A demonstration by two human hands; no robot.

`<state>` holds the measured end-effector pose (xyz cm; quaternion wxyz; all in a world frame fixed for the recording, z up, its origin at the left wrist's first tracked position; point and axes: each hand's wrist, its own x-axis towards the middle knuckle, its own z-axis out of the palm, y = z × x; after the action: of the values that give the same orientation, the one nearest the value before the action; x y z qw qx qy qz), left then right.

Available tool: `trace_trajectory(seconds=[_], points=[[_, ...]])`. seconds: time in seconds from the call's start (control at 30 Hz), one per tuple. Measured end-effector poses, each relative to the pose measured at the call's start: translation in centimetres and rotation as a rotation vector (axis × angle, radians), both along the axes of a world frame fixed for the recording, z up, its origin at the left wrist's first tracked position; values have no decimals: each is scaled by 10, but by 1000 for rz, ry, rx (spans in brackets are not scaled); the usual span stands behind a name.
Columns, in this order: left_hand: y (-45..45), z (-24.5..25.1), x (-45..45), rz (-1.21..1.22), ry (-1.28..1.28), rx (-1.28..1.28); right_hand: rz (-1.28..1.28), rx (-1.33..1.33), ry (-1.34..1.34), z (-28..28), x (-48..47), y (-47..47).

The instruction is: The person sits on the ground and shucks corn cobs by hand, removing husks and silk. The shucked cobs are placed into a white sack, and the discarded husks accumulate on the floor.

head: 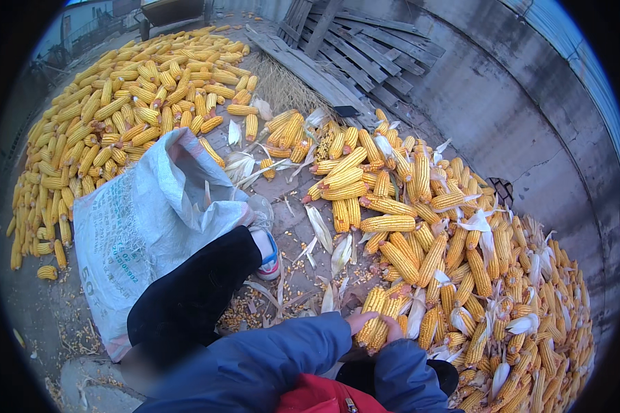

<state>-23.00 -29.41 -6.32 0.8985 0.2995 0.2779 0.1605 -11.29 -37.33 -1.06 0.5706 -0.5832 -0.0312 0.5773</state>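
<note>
At the near edge of the right-hand corn heap, my left hand (359, 321) grips a husked yellow corn ear (371, 308). Close beside it, my right hand (393, 329) is around a second corn ear (383, 326). The two ears lie side by side between my hands, and most of my fingers are hidden behind them. Just to the right is a strip of pale dry husk (416, 314). A white woven sack (119, 248) with printed writing lies to my left, its mouth gaping and partly propped up, beside my shoe (269, 260).
The heap of corn (475, 289) with scraps of husk spreads right along a concrete wall (516, 124). Another corn pile (134, 98) covers the far left. Weathered wooden boards (351, 51) lean at the back, near a dark flat object (346, 111). Loose kernels (299, 289) litter the ground.
</note>
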Motion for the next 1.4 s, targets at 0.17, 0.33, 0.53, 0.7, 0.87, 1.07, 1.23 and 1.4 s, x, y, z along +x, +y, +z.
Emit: trace_trajectory(seconds=[0.17,0.33,0.53,0.7,0.87,1.07,1.23,1.4], points=[[48,66,-67,202,-91,-232,125,61,-428,65,-60,85],[162,260,-223,560,-1114,490,856,1276,-855,311,-212,176],[191,204,-210,673,-490,217,447,1219,-1115,198,-210,158],[101,105,-88,269,149,202,510,-96,-1214,29,-41,81],[96,71,-1,-83,304,1033,198,-945,-1119,18,36,77],[148,94,111,-304,419,2061,60,-977,-1424,-19,7,76],[174,40,168,-404,467,2469,130,-976,-1358,-2,45,96],[171,72,186,-824,608,2125,95,-1009,-1292,-7,61,99]])
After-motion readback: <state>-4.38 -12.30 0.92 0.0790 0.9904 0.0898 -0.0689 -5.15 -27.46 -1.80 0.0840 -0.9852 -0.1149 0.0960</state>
